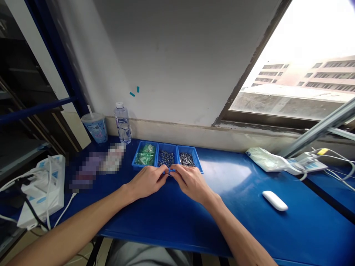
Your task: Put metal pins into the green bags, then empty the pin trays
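My left hand (pixel 148 181) and my right hand (pixel 190 181) meet over the blue table (pixel 238 218), fingertips pinched together on a small blue part (pixel 171 171). Just behind them stand three blue bins side by side. The left bin (pixel 145 155) holds green pieces, the middle bin (pixel 166 157) and the right bin (pixel 188 158) hold several small metal pins. What exactly each fingertip grips is too small to tell.
A plastic water bottle (pixel 122 123) and a lidded cup with a straw (pixel 95 127) stand at the back left. A white power strip with cables (pixel 41 192) lies at the left edge. A small white device (pixel 275 200) and a bagged item (pixel 264 159) lie to the right.
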Demonstrator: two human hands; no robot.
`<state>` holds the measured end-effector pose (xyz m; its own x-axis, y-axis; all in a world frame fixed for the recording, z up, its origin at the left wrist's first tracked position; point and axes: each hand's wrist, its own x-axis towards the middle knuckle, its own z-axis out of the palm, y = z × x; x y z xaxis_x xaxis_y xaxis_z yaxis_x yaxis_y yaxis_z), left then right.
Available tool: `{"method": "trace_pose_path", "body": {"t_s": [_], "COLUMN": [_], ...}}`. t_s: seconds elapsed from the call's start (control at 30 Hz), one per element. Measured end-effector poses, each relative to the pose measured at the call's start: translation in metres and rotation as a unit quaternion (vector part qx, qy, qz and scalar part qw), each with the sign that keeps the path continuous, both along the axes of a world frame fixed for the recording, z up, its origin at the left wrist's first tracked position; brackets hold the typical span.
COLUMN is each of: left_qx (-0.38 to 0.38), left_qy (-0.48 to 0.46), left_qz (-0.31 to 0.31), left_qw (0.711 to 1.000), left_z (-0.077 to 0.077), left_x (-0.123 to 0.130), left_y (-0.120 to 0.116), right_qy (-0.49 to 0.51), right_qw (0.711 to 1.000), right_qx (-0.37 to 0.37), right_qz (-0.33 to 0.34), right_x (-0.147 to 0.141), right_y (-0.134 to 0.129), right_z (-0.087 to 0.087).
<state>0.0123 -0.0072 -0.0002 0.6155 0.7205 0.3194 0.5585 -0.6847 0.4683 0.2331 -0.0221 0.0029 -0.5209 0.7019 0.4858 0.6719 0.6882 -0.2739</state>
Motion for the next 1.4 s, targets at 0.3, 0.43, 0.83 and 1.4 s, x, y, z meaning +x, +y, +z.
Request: {"method": "trace_pose_path", "body": {"t_s": [0.3, 0.43, 0.83, 1.4], "left_qx": [0.041, 0.033, 0.013, 0.099], "left_qy": [-0.109, -0.14, -0.138, -0.099], "left_qz": [-0.014, -0.027, -0.002, -0.01], "left_qw": [0.993, 0.989, 0.99, 0.99], "left_z": [-0.006, -0.006, -0.002, -0.002], "left_x": [-0.001, -0.002, -0.001, -0.002], "left_y": [0.002, 0.0, 0.001, 0.002], "right_qy": [-0.019, -0.023, 0.026, 0.029], "right_qw": [1.0, 1.0, 0.998, 0.998], "right_qx": [-0.011, -0.005, 0.059, 0.049], "right_qz": [0.022, 0.019, 0.009, 0.023], "right_x": [-0.001, -0.003, -0.002, -0.005], "right_y": [-0.005, -0.004, -0.001, -0.002], "right_z": [0.005, 0.003, -0.004, -0.005]}}
